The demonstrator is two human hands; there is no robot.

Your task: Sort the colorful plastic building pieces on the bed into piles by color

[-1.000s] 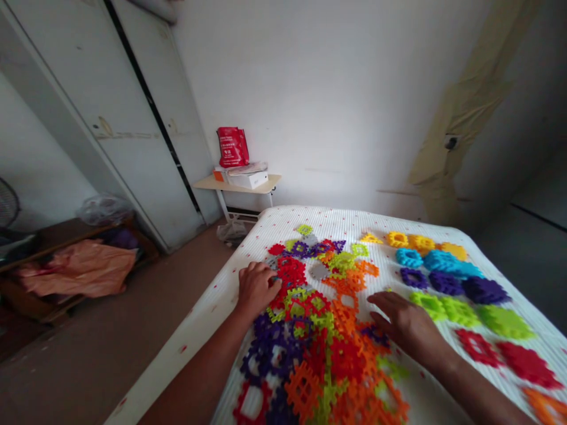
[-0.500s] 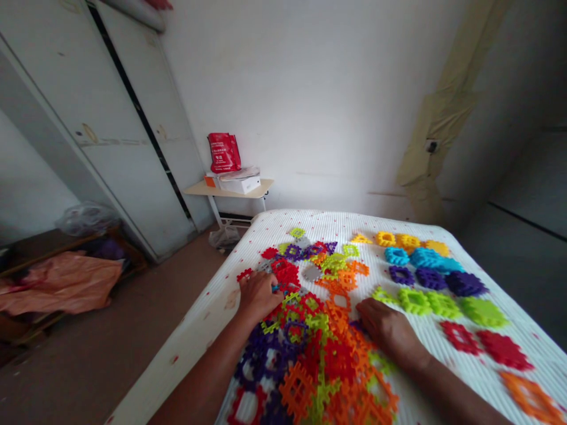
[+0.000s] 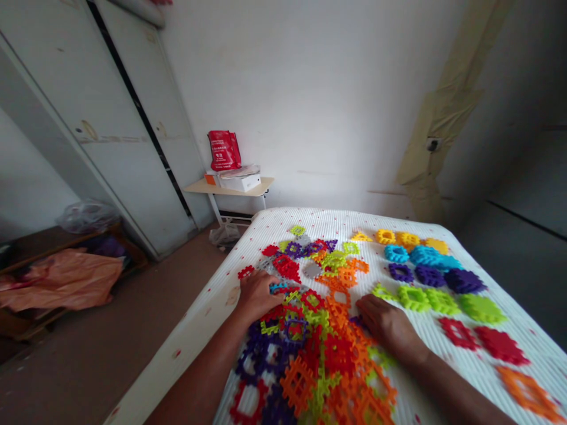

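Observation:
My left hand (image 3: 257,294) reaches into the left side of a mixed pile of plastic interlocking tiles. Its thumb and index finger are apart, with a blue tile (image 3: 279,287) showing between them; a firm hold on it cannot be seen. Red tiles (image 3: 287,267) lie just beyond those fingertips. My right hand (image 3: 386,323) rests on the pile's right edge, fingers curled together and their tips hidden. A bit of a purple tile (image 3: 356,321) shows beside its thumb. Orange tiles (image 3: 339,301) lie between the two hands.
Sorted rows on the white bedspread (image 3: 310,217) at right hold yellow (image 3: 407,240), blue (image 3: 425,257), purple (image 3: 463,280), green (image 3: 482,309), red (image 3: 502,346) and orange tiles (image 3: 529,392). A side table (image 3: 199,188) with a red bag (image 3: 224,150) stands by the wall.
The left hand's thumb and index finger have spread slightly, and more of the blue tile is showing. My right hand stays in nearly the same place.

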